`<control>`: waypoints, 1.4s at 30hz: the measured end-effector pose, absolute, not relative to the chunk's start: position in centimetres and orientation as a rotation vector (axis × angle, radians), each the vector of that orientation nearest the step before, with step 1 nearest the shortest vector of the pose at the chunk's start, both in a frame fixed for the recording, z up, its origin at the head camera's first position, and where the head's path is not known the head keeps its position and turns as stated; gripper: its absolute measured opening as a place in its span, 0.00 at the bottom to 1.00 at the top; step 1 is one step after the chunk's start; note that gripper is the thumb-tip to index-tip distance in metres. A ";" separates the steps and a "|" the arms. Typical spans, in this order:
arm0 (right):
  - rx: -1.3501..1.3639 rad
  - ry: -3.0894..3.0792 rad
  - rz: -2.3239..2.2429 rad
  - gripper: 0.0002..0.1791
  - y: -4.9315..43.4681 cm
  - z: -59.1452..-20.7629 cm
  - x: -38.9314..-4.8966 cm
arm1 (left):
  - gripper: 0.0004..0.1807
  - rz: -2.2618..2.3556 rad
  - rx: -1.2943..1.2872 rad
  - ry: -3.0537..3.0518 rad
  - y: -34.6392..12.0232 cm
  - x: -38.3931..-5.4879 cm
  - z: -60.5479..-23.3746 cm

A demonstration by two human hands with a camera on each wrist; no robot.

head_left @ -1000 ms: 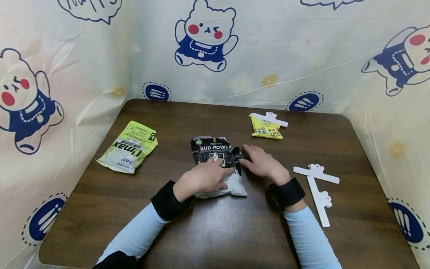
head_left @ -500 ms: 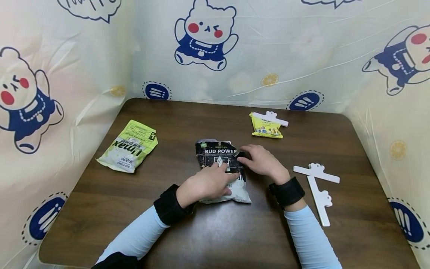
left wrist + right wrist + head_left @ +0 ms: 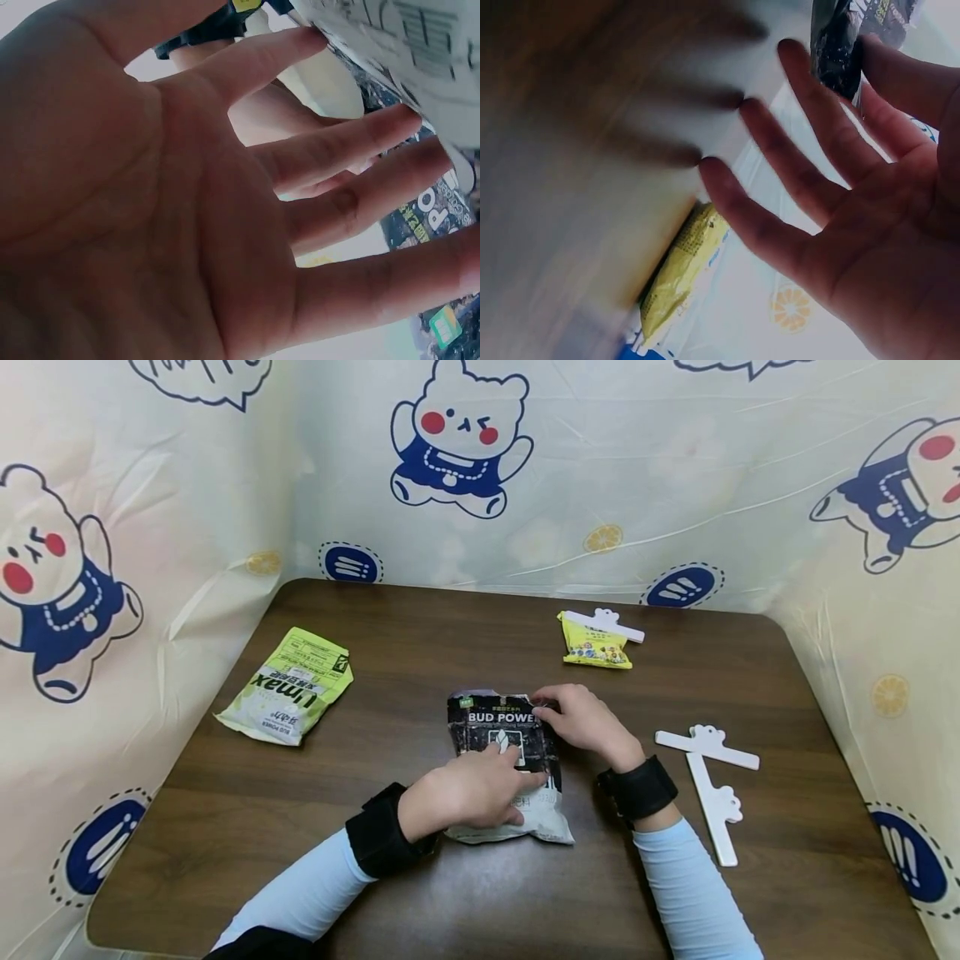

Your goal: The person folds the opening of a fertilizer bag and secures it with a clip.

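Observation:
A black-and-white pouch (image 3: 471, 737) labelled BUD POWER lies at the middle of the table. On its lower front rests my left hand (image 3: 474, 789), fingers spread and mostly straight. The left wrist view (image 3: 150, 195) shows the palm, with fingertips against the pouch's printed surface. My right hand (image 3: 587, 722) pinches the pouch's upper right edge. In the right wrist view, thumb and index finger sit on either side of the dark pouch edge (image 3: 836, 56), while the other fingers extend toward the table.
A green pouch (image 3: 288, 689) lies at the left of the wooden table (image 3: 390, 627). A small yellow packet (image 3: 596, 649) with a white clip (image 3: 604, 622) across its top is at the back right. Two more white clips, one crosswise (image 3: 707, 746) and one lengthwise (image 3: 714, 810), lie right of my right hand.
The BUD POWER pouch has slid toward me and slightly right, my left hand moving with it. My right hand stays nearly in place; its fingers are now at the pouch's upper right edge.

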State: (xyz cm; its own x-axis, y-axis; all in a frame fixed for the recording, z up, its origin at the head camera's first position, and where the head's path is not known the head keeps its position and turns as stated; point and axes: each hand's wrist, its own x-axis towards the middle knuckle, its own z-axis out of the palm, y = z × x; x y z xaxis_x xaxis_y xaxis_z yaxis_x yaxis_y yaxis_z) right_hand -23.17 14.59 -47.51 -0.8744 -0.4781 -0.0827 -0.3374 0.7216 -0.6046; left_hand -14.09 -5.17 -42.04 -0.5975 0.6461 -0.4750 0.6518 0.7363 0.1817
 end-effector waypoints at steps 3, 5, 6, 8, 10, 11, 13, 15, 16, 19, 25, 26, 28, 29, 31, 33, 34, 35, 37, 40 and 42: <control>-0.678 2.681 -0.902 0.12 14.5 -47.6 -23.1 | 0.32 0.034 1.015 2.421 -5.5 -14.6 -41.9; -0.705 2.673 -0.926 0.10 14.5 -47.7 -23.2 | 0.29 0.110 1.047 2.472 -6.0 -15.5 -41.8; -0.721 2.668 -0.940 0.09 14.5 -47.8 -23.2 | 0.28 0.154 1.060 2.522 -6.3 -16.1 -41.8; -0.762 2.673 -0.961 0.08 14.5 -47.8 -23.3 | 0.25 0.261 1.073 2.659 -6.9 -17.3 -42.0; -0.797 2.675 -0.976 0.07 14.5 -47.7 -23.3 | 0.25 0.358 1.059 2.806 -7.5 -18.5 -42.4; -0.816 2.675 -0.984 0.06 14.6 -47.6 -23.3 | 0.26 0.398 1.036 2.865 -7.8 -19.1 -42.6; -0.848 2.667 -1.006 0.06 14.8 -47.2 -23.2 | 0.28 0.461 0.978 2.920 -8.4 -20.0 -43.0; -0.869 2.641 -1.048 0.06 15.1 -46.5 -23.0 | 0.30 0.524 0.924 2.910 -8.9 -20.7 -43.3; -0.886 2.629 -1.069 0.05 15.2 -46.2 -22.9 | 0.30 0.561 0.904 2.888 -9.2 -21.0 -43.4; -0.932 2.586 -1.142 0.05 15.4 -44.9 -22.5 | 0.26 0.716 0.885 2.802 -9.8 -21.8 -43.4; -0.998 2.588 -1.170 0.05 15.4 -43.4 -21.8 | 0.10 0.926 0.955 2.654 -10.8 -22.3 -42.4; -1.011 2.597 -1.169 0.05 15.3 -43.2 -21.7 | 0.08 0.938 0.968 2.647 -10.9 -22.3 -42.2; -1.035 2.613 -1.171 0.05 15.2 -43.0 -21.5 | 0.07 0.951 0.982 2.652 -11.0 -22.2 -41.8; -1.043 2.620 -1.173 0.05 15.2 -42.9 -21.4 | 0.06 0.950 0.980 2.662 -11.0 -22.2 -41.6; -1.057 2.629 -1.179 0.05 15.1 -42.7 -21.2 | 0.07 0.947 0.975 2.680 -11.0 -22.0 -41.3; -1.063 2.635 -1.185 0.04 15.0 -42.4 -21.0 | 0.07 0.934 0.968 2.696 -11.1 -21.8 -40.9; -1.066 2.639 -1.188 0.04 15.0 -42.3 -20.9 | 0.07 0.930 0.966 2.701 -11.1 -21.7 -40.7; -1.067 2.642 -1.189 0.04 15.0 -42.2 -20.8 | 0.07 0.927 0.967 2.704 -11.2 -21.6 -40.5; -1.068 2.647 -1.192 0.04 14.9 -41.9 -20.6 | 0.07 0.919 0.970 2.717 -11.3 -21.4 -40.1; -1.065 2.645 -1.209 0.04 14.8 -41.4 -20.2 | 0.06 0.922 0.972 2.741 -11.5 -20.9 -39.5; -1.062 2.641 -1.228 0.04 14.7 -41.1 -20.0 | 0.06 0.937 0.971 2.765 -11.5 -20.6 -39.1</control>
State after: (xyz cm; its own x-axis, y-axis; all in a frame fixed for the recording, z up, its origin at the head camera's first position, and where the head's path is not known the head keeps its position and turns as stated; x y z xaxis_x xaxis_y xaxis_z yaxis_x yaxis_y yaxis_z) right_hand -20.02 14.68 -41.06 -0.7646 -0.5998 0.2359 -0.5670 0.4518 -0.6888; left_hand -20.65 -11.55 -39.06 -0.7989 0.5863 0.1342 0.5471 0.6157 0.5671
